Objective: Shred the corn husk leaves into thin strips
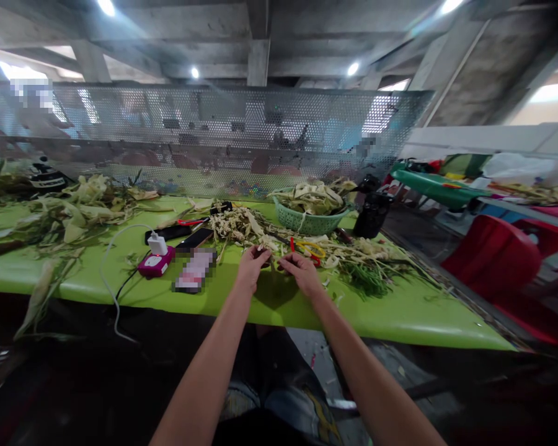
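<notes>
Over the front of the green table [223, 306], both hands pinch close together. My left hand [252, 266] is closed, thumb against fingers, on a pale husk-like piece [266, 243]. My right hand [302, 271] is also closed in a pinch; what lies between its fingertips is too small to make out. Just beyond the fingers lies a heap of pale, curled plant pieces [237, 224]. Red-and-yellow handles [314, 251], apparently of scissors or pliers, rest behind my right hand. Stalks with green leaves [367, 279] spread out to its right.
A green basket [302, 222] full of dry husks stands at the back. Leftward are a phone [195, 271], a purple power socket [155, 263] with a white cable, and a husk pile [81, 207]. A black container [372, 214] stands right; a perforated metal screen [214, 136] rises behind.
</notes>
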`<action>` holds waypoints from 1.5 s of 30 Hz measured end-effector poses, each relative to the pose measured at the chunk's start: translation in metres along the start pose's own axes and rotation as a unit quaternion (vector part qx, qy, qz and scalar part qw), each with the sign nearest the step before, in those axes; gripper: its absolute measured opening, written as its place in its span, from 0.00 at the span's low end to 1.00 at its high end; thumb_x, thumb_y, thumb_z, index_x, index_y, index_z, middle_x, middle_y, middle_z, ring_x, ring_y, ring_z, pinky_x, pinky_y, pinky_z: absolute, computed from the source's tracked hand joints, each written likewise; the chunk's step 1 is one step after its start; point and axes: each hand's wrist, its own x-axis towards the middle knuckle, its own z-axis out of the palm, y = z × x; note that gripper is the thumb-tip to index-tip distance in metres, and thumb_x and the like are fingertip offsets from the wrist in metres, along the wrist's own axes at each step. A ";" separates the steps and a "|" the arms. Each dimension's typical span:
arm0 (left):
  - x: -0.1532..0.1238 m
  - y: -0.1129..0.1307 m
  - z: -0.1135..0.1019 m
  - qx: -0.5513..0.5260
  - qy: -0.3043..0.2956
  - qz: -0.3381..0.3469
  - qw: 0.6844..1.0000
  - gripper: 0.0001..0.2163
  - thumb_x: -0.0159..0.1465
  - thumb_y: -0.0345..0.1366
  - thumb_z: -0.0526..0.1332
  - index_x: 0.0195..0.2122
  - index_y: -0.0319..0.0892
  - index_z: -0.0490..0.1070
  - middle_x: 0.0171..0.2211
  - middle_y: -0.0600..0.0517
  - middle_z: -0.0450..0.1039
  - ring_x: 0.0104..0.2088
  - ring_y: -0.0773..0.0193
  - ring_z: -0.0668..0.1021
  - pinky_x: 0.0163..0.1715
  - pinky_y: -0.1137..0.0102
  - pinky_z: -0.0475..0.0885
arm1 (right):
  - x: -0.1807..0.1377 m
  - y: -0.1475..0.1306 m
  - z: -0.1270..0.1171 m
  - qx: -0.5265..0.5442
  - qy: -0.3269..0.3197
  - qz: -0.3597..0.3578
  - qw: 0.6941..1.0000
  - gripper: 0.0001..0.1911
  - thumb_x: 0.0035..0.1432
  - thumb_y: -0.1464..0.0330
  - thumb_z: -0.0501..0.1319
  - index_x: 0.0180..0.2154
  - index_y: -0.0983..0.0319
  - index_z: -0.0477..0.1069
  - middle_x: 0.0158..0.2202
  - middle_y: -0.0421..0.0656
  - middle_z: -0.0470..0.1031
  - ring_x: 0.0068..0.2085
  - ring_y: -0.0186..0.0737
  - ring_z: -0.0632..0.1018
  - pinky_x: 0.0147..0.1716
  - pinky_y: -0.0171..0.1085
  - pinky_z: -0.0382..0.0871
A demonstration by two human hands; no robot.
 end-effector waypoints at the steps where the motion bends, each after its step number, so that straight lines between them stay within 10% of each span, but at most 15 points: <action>1: 0.000 0.000 0.000 0.000 0.001 -0.001 1.000 0.18 0.43 0.42 0.72 0.30 0.40 0.69 0.28 0.55 0.72 0.27 0.70 0.73 0.28 0.74 0.69 | 0.000 0.001 0.001 -0.006 -0.010 0.000 1.000 0.18 0.46 0.52 0.64 0.28 0.60 0.72 0.24 0.39 0.72 0.27 0.36 0.69 0.28 0.35 0.62; 32: -0.001 0.000 -0.001 -0.039 0.025 0.003 0.999 0.17 0.45 0.40 0.72 0.32 0.39 0.70 0.28 0.54 0.72 0.25 0.71 0.73 0.26 0.74 0.68 | -0.003 0.003 0.004 0.006 -0.112 0.016 0.994 0.17 0.47 0.55 0.65 0.25 0.62 0.69 0.21 0.36 0.66 0.24 0.33 0.65 0.25 0.33 0.58; 45: 0.001 -0.002 0.003 -0.051 -0.010 -0.020 0.998 0.17 0.43 0.40 0.72 0.29 0.40 0.68 0.23 0.58 0.68 0.20 0.75 0.68 0.21 0.77 0.64 | 0.002 0.003 0.000 -0.007 -0.043 0.011 0.999 0.17 0.49 0.53 0.62 0.29 0.61 0.70 0.24 0.38 0.71 0.24 0.35 0.68 0.27 0.35 0.63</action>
